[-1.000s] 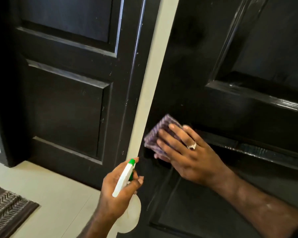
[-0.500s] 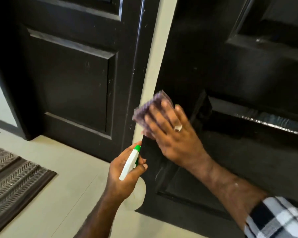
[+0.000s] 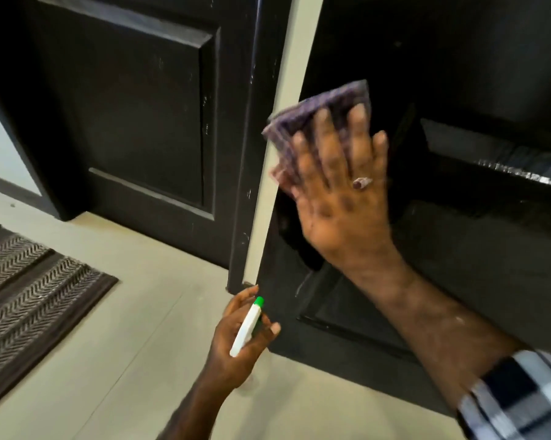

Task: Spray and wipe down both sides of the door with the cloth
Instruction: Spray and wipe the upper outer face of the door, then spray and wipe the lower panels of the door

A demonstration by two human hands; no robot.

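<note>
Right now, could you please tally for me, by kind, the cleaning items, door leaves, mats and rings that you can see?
Cloths: 1, the purple cloth under the right hand
Spray bottles: 1, the white spray bottle in the left hand
Dark door leaves: 2, left door and right door
Mats: 1, the doormat
Rings: 1, the ring
Total: 6
</note>
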